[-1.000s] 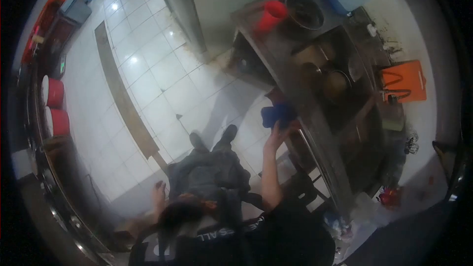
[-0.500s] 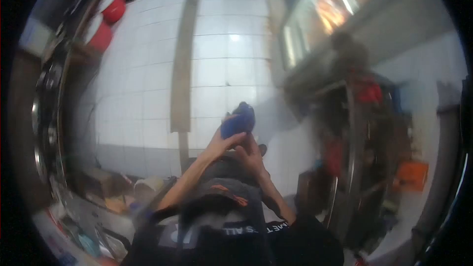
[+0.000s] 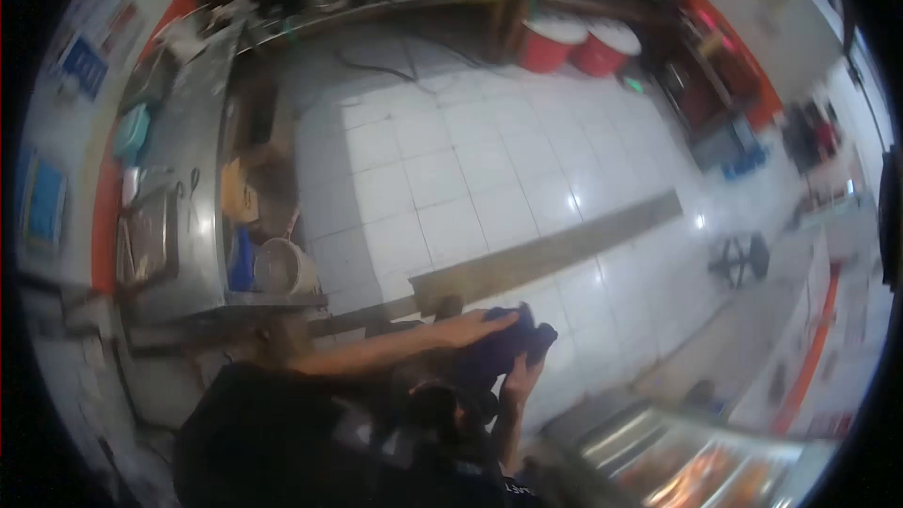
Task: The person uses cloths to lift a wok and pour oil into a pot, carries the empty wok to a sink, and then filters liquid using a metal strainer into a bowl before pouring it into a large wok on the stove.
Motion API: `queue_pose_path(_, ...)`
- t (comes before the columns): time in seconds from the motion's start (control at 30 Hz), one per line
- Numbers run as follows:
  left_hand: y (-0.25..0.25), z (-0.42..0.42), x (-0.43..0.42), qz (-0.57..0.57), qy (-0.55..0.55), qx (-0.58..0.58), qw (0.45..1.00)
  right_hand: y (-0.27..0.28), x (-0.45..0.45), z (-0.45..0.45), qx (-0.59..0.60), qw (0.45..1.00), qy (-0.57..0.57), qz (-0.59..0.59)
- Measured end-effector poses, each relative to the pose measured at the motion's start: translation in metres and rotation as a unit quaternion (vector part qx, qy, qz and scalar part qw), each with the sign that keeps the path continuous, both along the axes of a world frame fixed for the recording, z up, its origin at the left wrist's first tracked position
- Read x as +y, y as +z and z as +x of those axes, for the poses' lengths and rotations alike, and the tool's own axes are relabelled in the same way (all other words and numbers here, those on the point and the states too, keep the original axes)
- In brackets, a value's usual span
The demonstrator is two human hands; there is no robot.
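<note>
A dark blue, soft-looking bundle, most likely a cloth (image 3: 491,350), is in front of my body above the tiled floor. My left hand (image 3: 487,324) reaches in from the left and is closed on its upper side. From below, my right hand (image 3: 521,380) grips the right end of the cloth. Motion blur softens both hands, and the fingers are partly covered by the fabric.
On the left runs a metal counter (image 3: 202,216) with a sink, and a bucket (image 3: 282,268) stands below it. Two red buckets (image 3: 547,45) sit at the back. A dark stool (image 3: 740,259) is at right, a lit glass case (image 3: 696,470) at lower right.
My view has swung left, bringing the metal counter and back worktop into sight. The blue cloth stays in both hands and looks more spread out, with the hands farther apart.
</note>
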State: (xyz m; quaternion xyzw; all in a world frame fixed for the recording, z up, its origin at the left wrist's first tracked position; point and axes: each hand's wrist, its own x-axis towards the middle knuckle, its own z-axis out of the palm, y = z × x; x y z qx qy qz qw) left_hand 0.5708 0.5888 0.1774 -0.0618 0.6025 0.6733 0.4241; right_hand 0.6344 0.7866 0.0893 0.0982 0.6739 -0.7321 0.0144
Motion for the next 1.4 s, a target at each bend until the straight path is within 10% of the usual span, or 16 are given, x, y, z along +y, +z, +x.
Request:
queue_pose_path(0.13,-0.062,-0.054,-0.072,0.0,0.32,0.091,0.943,0.048,-0.074,-0.138,-0.119,0.962,0.051,-0.239)
queue_pose_path(0.2,-0.015,-0.07,-0.126,0.211,0.431,-0.003,0.877,0.06,-0.106,-0.198,0.06,0.978,0.187,-0.076)
queue_pose_path(0.3,0.025,-0.085,-0.193,0.24,0.636,-0.028,0.733,0.072,-0.169,-0.289,0.229,0.925,0.262,0.154)
queue_pose_path(0.43,-0.074,-0.086,-0.278,0.098,0.808,-0.014,0.581,0.125,-0.268,-0.358,-0.104,0.97,0.213,-0.064)
queue_pose_path(0.53,-0.083,-0.103,-0.332,0.117,0.854,-0.001,0.507,0.074,-0.316,-0.412,0.099,0.953,0.269,0.094)
queue_pose_path(0.6,-0.079,-0.132,-0.369,0.139,0.857,0.021,0.496,0.073,-0.356,-0.444,0.268,0.897,0.299,0.186)
queue_pose_path(0.97,-0.043,-0.32,-0.603,0.239,0.797,0.164,0.53,0.088,-0.6,-0.567,-0.034,0.915,0.355,-0.189)
queue_pose_path(1.07,-0.056,-0.363,-0.659,0.22,0.804,0.145,0.533,0.048,-0.66,-0.641,0.273,0.816,0.493,0.128)
queue_pose_path(1.13,-0.054,-0.387,-0.677,0.212,0.803,0.129,0.542,0.035,-0.711,-0.686,-0.21,0.849,0.443,-0.199)
queue_pose_path(1.2,-0.041,-0.414,-0.716,0.234,0.817,0.111,0.515,0.056,-0.79,-0.709,-0.109,0.887,0.399,-0.205)
queue_pose_path(1.3,-0.047,-0.434,-0.766,0.273,0.815,0.139,0.491,0.041,-0.883,-0.761,0.016,0.835,0.526,0.162)
queue_pose_path(1.4,-0.06,-0.451,-0.821,0.265,0.838,0.144,0.455,-0.108,-0.972,-0.851,0.198,0.704,0.631,0.259)
